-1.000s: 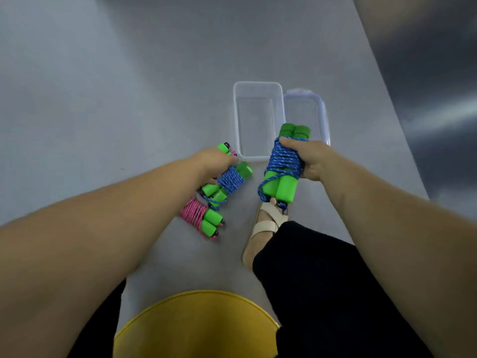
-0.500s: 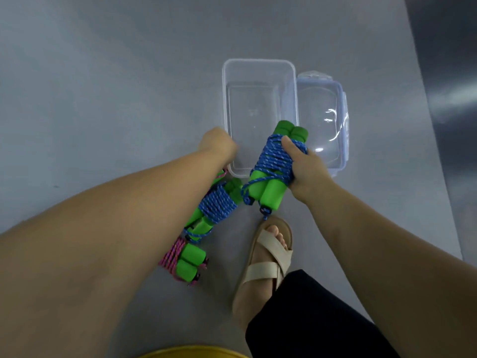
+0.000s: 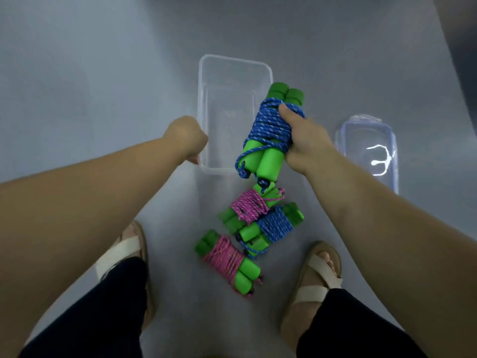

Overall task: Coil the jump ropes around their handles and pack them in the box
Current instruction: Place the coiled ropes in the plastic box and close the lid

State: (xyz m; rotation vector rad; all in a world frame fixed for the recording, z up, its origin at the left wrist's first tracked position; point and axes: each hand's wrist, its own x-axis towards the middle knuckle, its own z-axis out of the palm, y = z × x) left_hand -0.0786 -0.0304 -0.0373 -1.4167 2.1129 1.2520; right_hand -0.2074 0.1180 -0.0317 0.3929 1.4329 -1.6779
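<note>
Gripping blue rope (image 3: 269,130) in my R hand (image 3: 307,143) over box (image 3: 232,59), L hand (image 3: 185,135) curled at box's near corner (grasp unclear), three more ropes (image 3: 227,257) nearby

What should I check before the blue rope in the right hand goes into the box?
1. Box open: ok, the lid lies apart on its right.
2. Inside free: ok, nothing shows in it.
3. Grip: ok, the right hand grips the blue jump rope round its coil.
4. Coil tidy: not ok, one loop sags off the near end.
5. Box steadied: cannot tell, the left hand is curled at the near left corner, contact unclear.
6. Others ready: ok, three coiled ropes lie on the floor.
</note>
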